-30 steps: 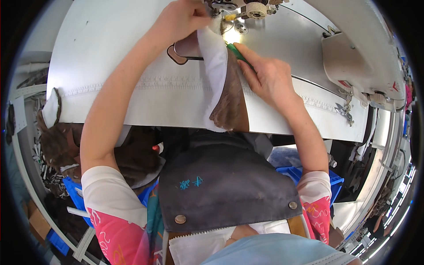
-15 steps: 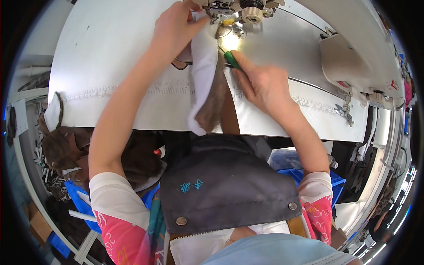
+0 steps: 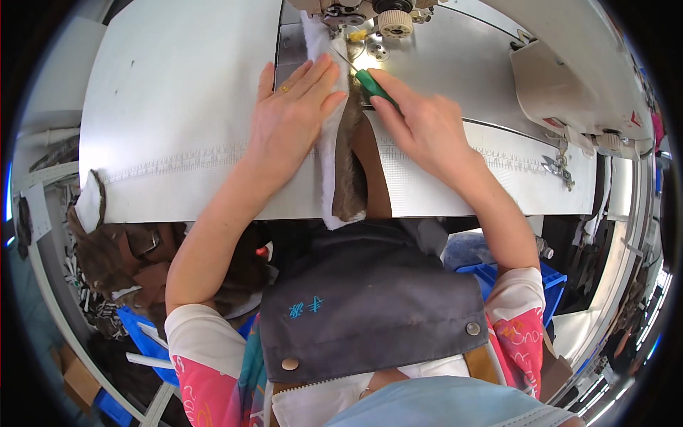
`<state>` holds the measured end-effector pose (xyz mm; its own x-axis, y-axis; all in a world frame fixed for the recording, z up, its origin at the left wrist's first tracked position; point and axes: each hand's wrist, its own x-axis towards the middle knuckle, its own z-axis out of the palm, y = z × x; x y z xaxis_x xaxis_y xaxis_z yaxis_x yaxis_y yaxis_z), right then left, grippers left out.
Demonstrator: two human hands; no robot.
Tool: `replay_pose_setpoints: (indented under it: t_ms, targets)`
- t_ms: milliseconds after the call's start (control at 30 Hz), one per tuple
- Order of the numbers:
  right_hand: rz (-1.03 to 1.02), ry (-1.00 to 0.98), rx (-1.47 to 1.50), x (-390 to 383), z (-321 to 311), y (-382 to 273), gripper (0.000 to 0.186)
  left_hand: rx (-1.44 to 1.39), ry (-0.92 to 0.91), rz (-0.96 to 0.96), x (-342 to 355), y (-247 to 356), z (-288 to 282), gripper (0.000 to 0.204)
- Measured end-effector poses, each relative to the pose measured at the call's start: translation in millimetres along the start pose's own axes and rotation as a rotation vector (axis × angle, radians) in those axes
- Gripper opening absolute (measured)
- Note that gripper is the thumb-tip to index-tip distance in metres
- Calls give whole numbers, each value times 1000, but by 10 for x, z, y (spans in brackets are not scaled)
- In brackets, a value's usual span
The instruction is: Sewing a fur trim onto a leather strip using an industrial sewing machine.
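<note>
- The left hand (image 3: 288, 124) now lies flat and open, palm down, on the strip of white fleece and brown suede-like material (image 3: 340, 167). A second ago it was reaching toward the top of the frame, near the machine head. Its fingers are spread and it clasps nothing; it only presses.
- The right hand (image 3: 420, 128) keeps its narrow grip on a slim green-handled tool (image 3: 371, 84), whose thin metal tip points up and left toward the needle area.
- The fleece-and-brown strip has been laid out straighter. It runs from the lower edge of the pale grey worktop (image 3: 178, 107), centre frame, up between both hands to the foot of the grey sewing machine (image 3: 370, 11) at the top centre. Earlier it was folded and lifted at its upper end.
- Judging from this, the piece is now lined up under the machine, so the work seems to be at the point of guiding the edge.
- A small lamp glow sits just beside the tool tip.
- A dark grey apron (image 3: 370, 306) fills the lower centre; blue plastic bins (image 3: 498, 274) and brown scraps (image 3: 121, 249) lie below the worktop's edge.
</note>
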<state>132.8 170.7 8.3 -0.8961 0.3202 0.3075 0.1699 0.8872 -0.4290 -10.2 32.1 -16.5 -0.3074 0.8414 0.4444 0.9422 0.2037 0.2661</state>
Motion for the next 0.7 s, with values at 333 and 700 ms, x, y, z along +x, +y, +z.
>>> replay_pose_setpoints:
  t_ms: [333,700]
  targets:
    - [76,-18,-186,59,32,-14,15,-1,72,65,62,-56,-29,30]
    - [44,-14,-62,-52,-26,28,23,-150,-7,44,83,-191,-40,30]
